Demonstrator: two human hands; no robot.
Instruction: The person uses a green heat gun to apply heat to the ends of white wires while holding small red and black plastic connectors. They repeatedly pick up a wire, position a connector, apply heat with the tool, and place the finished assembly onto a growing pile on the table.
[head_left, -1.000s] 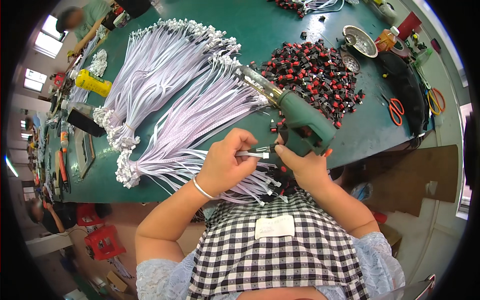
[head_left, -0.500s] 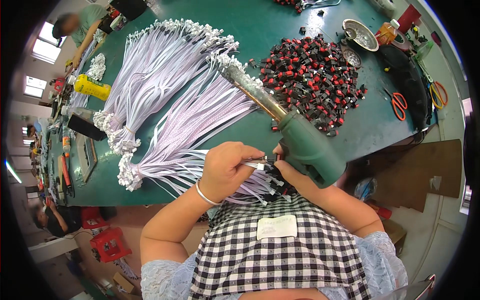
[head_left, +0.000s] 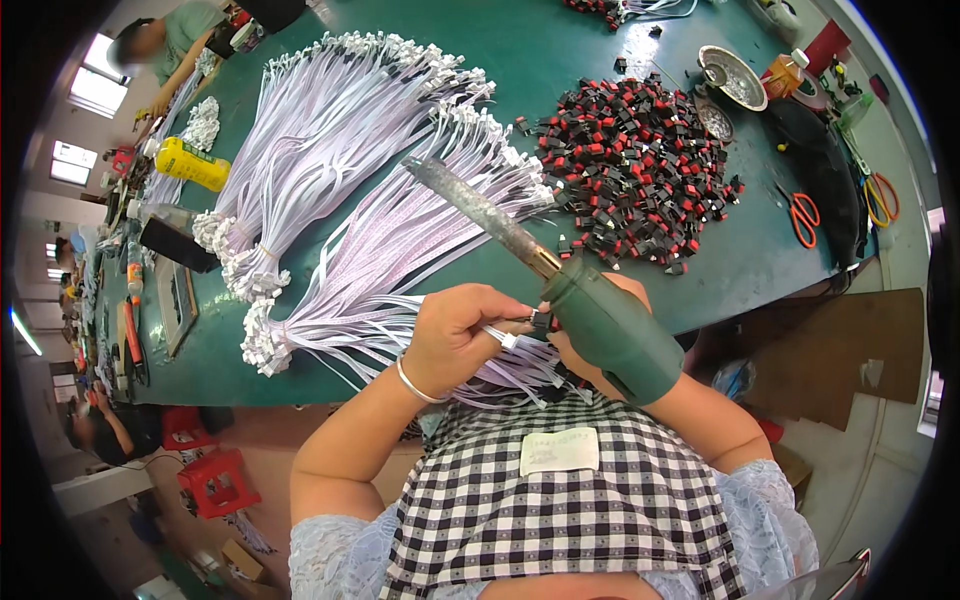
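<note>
My left hand is closed, pinching a pale flat cable with a small white plug sticking out below the fingers. A small black-and-red switch-like piece sits between the fingertips of both hands. My right hand is bent round at that piece, with much of it hidden behind a green hot air gun. The gun's long metal nozzle points up and left, over the cables. Beneath my hands, more cable ends hang at the table edge, above a checked apron.
Two big bundles of white cables and pinkish-white cables lie on the green table. A heap of black-and-red pieces is at right, near metal bowls and orange scissors. A yellow bottle lies left; another person works beyond.
The hot air gun has shifted lower and left in view and covers more of my right hand. The black-and-red piece shows more plainly at my left fingertips. My left hand stays closed.
</note>
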